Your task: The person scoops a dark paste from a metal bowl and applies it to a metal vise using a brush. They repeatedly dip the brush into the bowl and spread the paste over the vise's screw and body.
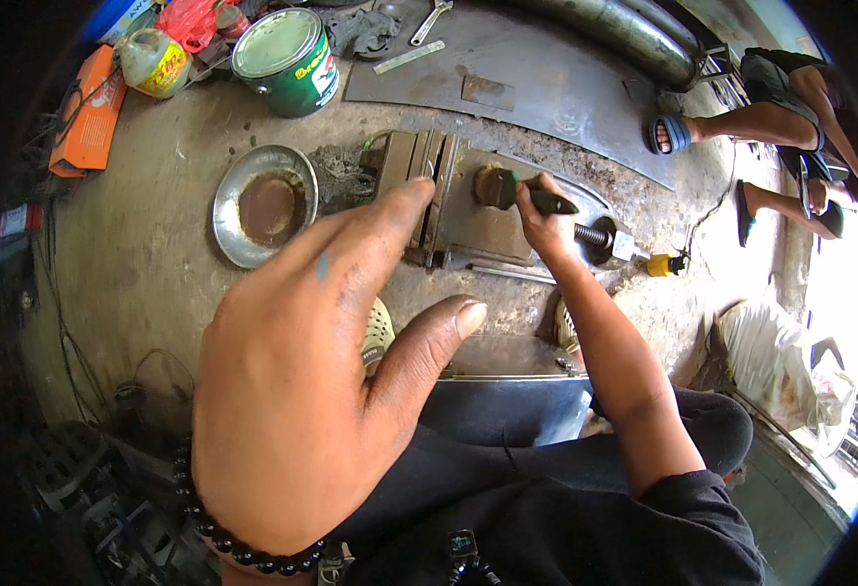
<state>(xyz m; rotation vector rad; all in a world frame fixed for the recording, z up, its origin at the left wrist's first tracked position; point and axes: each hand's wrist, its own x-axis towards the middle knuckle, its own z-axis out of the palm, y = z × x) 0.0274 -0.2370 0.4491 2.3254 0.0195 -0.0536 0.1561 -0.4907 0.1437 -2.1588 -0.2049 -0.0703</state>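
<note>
The person's right hand [549, 223] grips a brush [494, 187] right of the upper centre of the frame, its bristles over the vise [488, 232]. The left hand [287, 381], large at centre left, is released, thumb spread from the fingers. A metal pan [229, 217] of brown liquid sits left of the vise, below a green can [297, 90].
</note>
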